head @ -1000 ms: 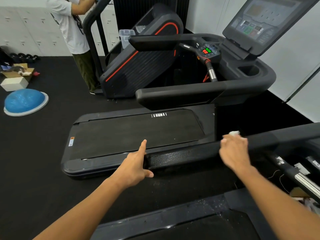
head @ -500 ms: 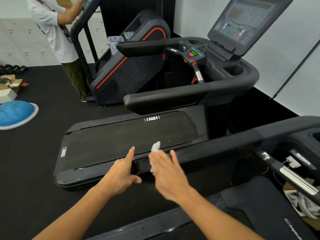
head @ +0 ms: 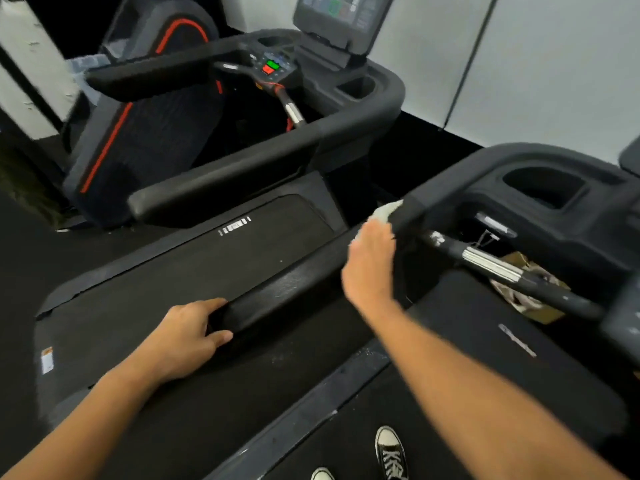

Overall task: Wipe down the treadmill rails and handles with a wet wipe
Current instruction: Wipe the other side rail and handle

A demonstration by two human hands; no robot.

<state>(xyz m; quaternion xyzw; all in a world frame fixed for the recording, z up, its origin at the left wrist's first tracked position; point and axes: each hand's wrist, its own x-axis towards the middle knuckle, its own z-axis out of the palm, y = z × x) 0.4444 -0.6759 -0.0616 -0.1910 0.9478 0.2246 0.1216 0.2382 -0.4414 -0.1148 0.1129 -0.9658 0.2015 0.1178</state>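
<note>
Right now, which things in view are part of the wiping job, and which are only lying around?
Part of the job:
- wet wipe, pressed on the rail by the right hand
- near treadmill rail, its end held by the left hand

Only lying around:
- neighbouring treadmill and its console
- cup holder
- metal grip bar

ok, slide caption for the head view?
Right hand wipes the treadmill rail with a wet wipe; left hand holds its end.
</note>
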